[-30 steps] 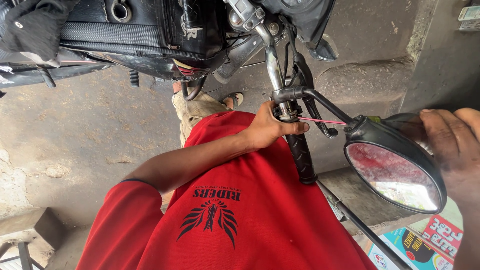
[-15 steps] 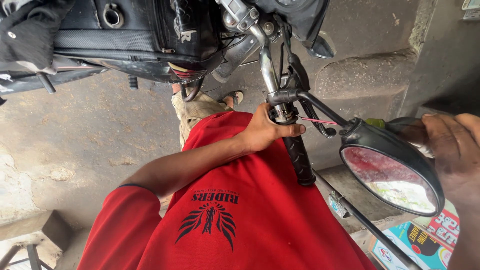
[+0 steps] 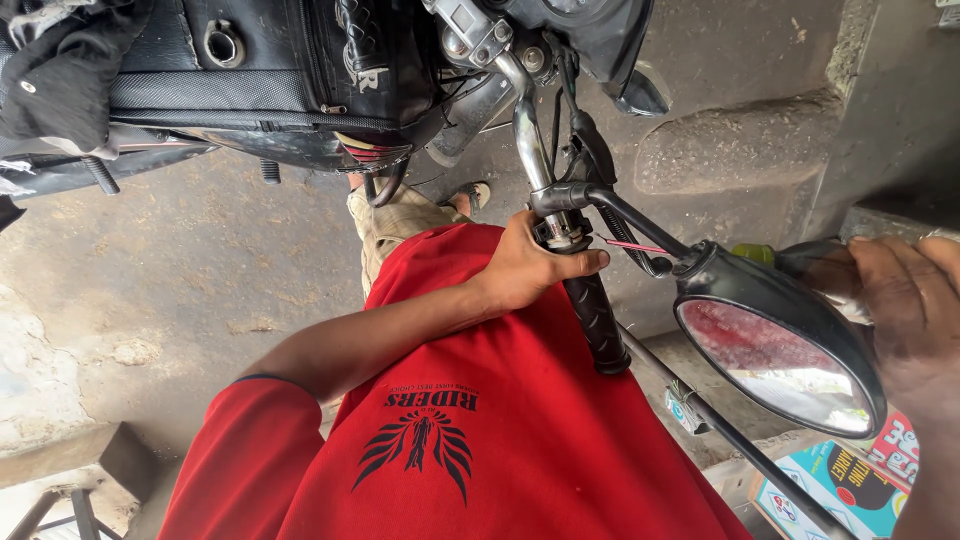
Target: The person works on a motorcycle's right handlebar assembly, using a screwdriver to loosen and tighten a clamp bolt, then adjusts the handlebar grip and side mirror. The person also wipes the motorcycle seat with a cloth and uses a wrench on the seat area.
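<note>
Gripping the round black mirror (image 3: 775, 345) at the right edge of view, beside the handlebar end, right hand (image 3: 915, 305) with fingers wrapped around its back; left hand (image 3: 530, 268) closed on the bar just above the black rubber grip (image 3: 595, 325). Twisting too hard risks straining the thin mirror stem (image 3: 640, 222); slipping could crack the glass or snag the pink wire (image 3: 635, 245) near the lever.

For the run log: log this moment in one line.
left hand: grips handlebar | right hand: holds mirror
</note>
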